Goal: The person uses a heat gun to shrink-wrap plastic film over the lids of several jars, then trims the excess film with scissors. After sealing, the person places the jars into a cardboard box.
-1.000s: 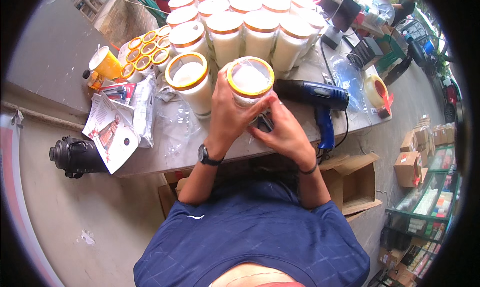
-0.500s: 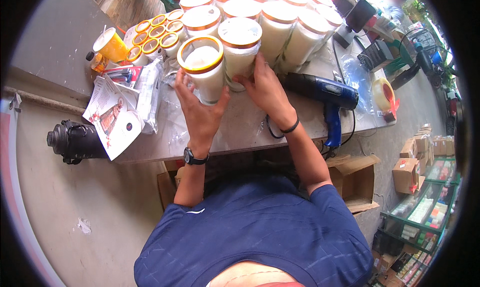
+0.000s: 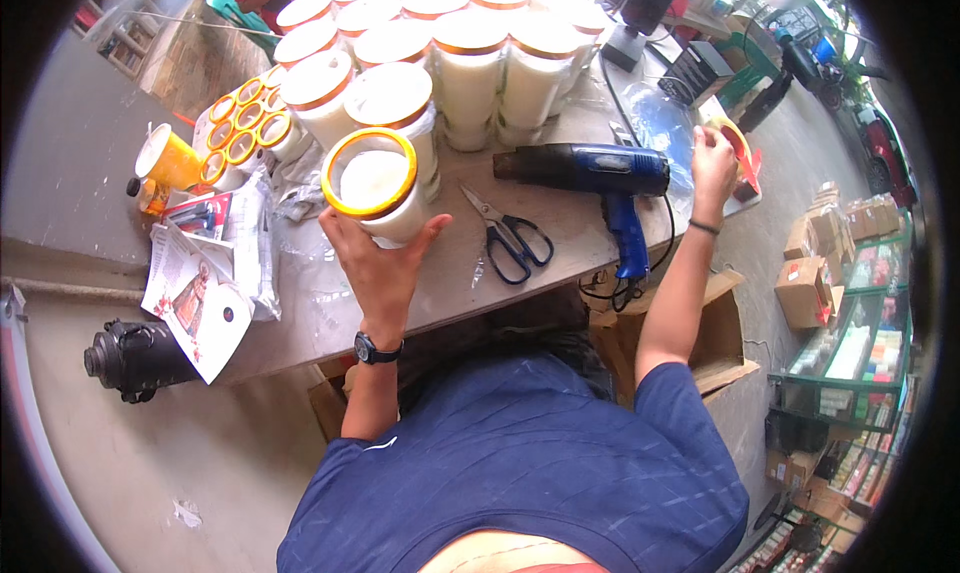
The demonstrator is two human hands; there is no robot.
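My left hand [image 3: 378, 263] is wrapped round a white candle in a clear glass jar with a gold-orange rim [image 3: 388, 213], at the front of the packed taller jars [image 3: 467, 93]. My right hand [image 3: 712, 158] is reaching out to the right, fingers curled at the clear bluish plastic [image 3: 665, 123], beside a tape roll [image 3: 740, 153]; what it grips, if anything, is hidden. Between my hands lie black-handled scissors [image 3: 505, 243] and a blue heat gun [image 3: 625, 223] with a cord.
Small orange-rimmed candles [image 3: 240, 145], a yellow cup [image 3: 168, 158], papers [image 3: 195, 303] and a black cylindrical object [image 3: 130, 363] are on the left of the table [image 3: 450, 303]. Open cardboard [image 3: 720, 333] is below; stacked boxes [image 3: 800, 291] and glass shelving [image 3: 840, 393] stand right.
My right hand has left the rear jar and moved right to the plastic beside the tape. My left hand stays on the orange-rimmed jar, slightly left and lower. Scissors now show.
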